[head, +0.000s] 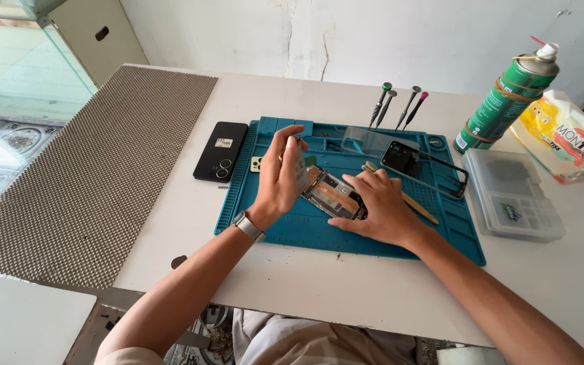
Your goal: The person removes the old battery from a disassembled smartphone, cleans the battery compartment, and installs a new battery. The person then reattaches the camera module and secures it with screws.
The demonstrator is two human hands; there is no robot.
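Left hand (280, 172) pinching up a thin panel (299, 165) at opened phone (334, 195); right hand (378, 206) flat, pressing phone onto blue mat (373, 240). 4 screwdrivers (397, 107) standing behind.

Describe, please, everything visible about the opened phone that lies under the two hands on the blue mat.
The opened phone is a flat rectangular body with its back removed, showing grey metal parts and a tan patch inside. It lies flat and slanted on the blue mat, near its front edge. The right hand presses on its right end. The left hand is at its left end, lifting a thin pale grey piece; whether that piece is attached cannot be told.
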